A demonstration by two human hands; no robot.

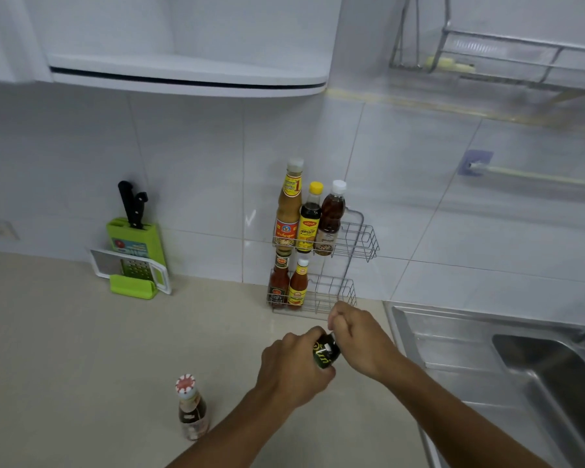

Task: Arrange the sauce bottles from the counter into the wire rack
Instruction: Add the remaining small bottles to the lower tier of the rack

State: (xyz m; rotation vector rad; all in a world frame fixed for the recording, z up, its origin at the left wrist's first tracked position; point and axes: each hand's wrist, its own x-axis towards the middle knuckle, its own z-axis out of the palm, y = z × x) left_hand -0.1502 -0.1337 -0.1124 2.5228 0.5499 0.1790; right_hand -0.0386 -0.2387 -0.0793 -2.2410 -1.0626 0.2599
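Note:
A two-tier wire rack (361, 238) stands against the tiled wall. Its upper tier holds three bottles: a tall tan one (288, 211), a dark yellow-capped one (309, 224) and a brown white-capped one (331, 221). The lower tier holds two red sauce bottles (279, 282) (298, 287). Just in front of the rack, my left hand (293, 369) grips a dark bottle with a green label (325, 354). My right hand (360, 336) is closed over that bottle's top end. A small brown bottle with a red-and-white cap (191, 412) stands on the counter at lower left.
A green knife block (134, 255) with black-handled knives and a grater leaning on it sits at the wall to the left. A steel sink (507, 359) lies to the right of the rack. A dish rack (507, 52) hangs above it.

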